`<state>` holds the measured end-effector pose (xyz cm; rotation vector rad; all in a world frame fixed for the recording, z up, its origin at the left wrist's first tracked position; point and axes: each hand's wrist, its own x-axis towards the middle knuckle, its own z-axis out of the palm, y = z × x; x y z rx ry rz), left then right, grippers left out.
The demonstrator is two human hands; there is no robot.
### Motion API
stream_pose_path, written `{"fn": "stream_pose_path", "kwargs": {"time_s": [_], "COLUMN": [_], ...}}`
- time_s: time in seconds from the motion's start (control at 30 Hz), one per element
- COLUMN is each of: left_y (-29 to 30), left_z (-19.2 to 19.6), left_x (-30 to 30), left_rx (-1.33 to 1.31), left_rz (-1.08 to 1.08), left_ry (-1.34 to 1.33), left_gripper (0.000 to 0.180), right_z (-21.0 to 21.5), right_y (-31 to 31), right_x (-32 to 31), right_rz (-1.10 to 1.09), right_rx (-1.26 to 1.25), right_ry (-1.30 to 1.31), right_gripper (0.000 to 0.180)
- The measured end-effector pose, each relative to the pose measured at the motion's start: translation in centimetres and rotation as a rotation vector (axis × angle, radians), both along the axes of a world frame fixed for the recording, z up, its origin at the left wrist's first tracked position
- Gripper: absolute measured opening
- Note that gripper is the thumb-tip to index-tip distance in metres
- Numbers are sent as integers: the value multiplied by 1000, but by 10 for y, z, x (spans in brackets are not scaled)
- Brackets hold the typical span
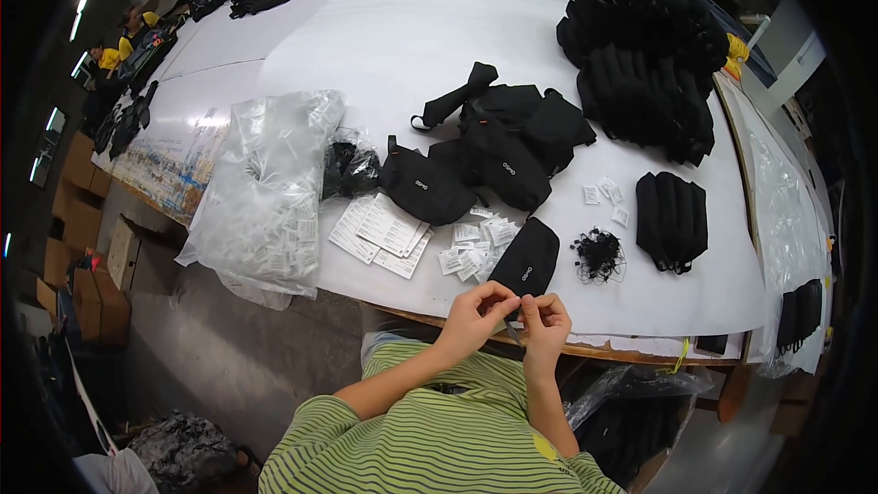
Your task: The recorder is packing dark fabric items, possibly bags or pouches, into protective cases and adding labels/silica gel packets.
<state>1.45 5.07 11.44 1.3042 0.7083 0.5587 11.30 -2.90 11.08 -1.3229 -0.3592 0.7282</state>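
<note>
My left hand [477, 313] and my right hand [546, 322] meet at the table's near edge, thumbs and fingertips pinched together. What lies between the fingertips is too small to make out; a thin greyish strip hangs below them. Just beyond, touching my fingers, a flat black pouch [529, 256] with a small white print lies on the table. Left of it is a heap of small white packets [471, 247]. To its right sits a tangle of thin black strings [598, 256], with a few loose white packets [604, 192] behind.
Further back lie several black bags [503, 142]. A large clear plastic bag of white packets [261, 192] and printed white cards [389, 224] are at left. Stacked black pouches [672, 220] stand at right, below a tall black pile [640, 64]. White sheeting covers the table [393, 27].
</note>
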Motion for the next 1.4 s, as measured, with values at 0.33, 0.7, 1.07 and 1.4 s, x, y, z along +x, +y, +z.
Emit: {"fn": "stream_pose_path", "kwargs": {"time_s": [0.33, 0.7, 1.07, 1.4], "left_y": [-5, -8, 7, 12], "left_z": [-2, 4, -24, -34], "left_x": [4, 5, 2, -5], "left_rx": [-64, 108, -315, -528], "left_rz": [73, 107, -172, -414], "left_ry": [-51, 29, -281, -339], "left_gripper": [13, 14, 13, 18], "right_z": [-1, -8, -13, -9], "right_y": [0, -1, -8, -9], "right_x": [-2, -3, 9, 7], "right_rz": [-11, -65, 146, 310], "right_rx": [20, 32, 166, 207], "right_ry": [-22, -90, 159, 232], "right_gripper": [21, 20, 21, 20]}}
